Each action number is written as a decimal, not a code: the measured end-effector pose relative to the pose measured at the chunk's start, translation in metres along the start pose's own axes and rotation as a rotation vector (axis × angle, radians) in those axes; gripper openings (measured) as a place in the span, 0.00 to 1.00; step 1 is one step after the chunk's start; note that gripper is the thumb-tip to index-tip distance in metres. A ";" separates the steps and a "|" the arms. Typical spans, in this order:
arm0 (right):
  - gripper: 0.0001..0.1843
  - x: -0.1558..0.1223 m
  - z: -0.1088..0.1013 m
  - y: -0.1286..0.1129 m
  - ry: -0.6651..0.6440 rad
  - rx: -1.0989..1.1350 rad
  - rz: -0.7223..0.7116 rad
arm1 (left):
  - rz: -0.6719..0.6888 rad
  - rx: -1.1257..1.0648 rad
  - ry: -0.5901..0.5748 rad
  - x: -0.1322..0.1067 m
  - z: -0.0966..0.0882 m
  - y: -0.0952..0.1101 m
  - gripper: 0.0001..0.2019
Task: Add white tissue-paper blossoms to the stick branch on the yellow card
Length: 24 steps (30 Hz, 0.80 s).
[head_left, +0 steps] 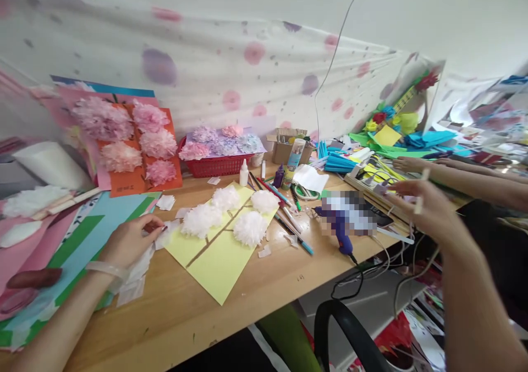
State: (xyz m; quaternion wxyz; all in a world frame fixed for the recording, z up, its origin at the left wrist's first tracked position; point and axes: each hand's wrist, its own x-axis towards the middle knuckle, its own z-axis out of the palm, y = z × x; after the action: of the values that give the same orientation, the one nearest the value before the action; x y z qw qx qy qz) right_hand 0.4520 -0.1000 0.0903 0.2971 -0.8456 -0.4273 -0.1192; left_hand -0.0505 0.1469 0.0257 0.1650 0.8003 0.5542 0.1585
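Note:
My left hand (132,237) has its fingers pinched together at a piece of thin white paper (168,235), just left of the yellow card (220,273). The card lies flat, with a brown branch drawn on it and white paper flowers (249,229) along that branch. Raised over the table's right side, my right hand (429,209) grips a short pale stick (419,193), like a hot-glue stick, between its fingers. Below and left of it, a purple glue gun (341,231) rests on the table beside a blurred-out patch.
Pens (295,230), a white glue bottle (243,173) and a red basket (218,167) of paper flowers stand behind the card. Orange cards (163,190) with pink flowers lean at the left. A co-worker's hand (410,164) reaches in from the right, near a power strip (365,185).

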 end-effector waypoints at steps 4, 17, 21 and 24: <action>0.16 0.009 0.050 0.008 -0.238 -0.034 -0.013 | -0.023 -0.006 0.000 -0.001 0.001 -0.002 0.08; 0.22 0.003 0.092 0.014 -0.317 -0.303 0.076 | -0.034 -0.006 0.005 -0.001 0.002 -0.003 0.08; 0.25 0.012 0.105 0.016 -0.296 -0.266 0.124 | -0.053 -0.012 0.000 -0.002 0.003 -0.003 0.08; 0.22 0.015 0.109 0.018 -0.280 -0.248 0.157 | -0.054 -0.031 -0.022 -0.004 0.002 -0.002 0.09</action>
State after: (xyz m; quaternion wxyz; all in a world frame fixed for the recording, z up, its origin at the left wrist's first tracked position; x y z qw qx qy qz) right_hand 0.4696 -0.0328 0.0037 0.1369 -0.9147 -0.3792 -0.0287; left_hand -0.0525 0.1437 0.0225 0.1875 0.7840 0.5714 0.1537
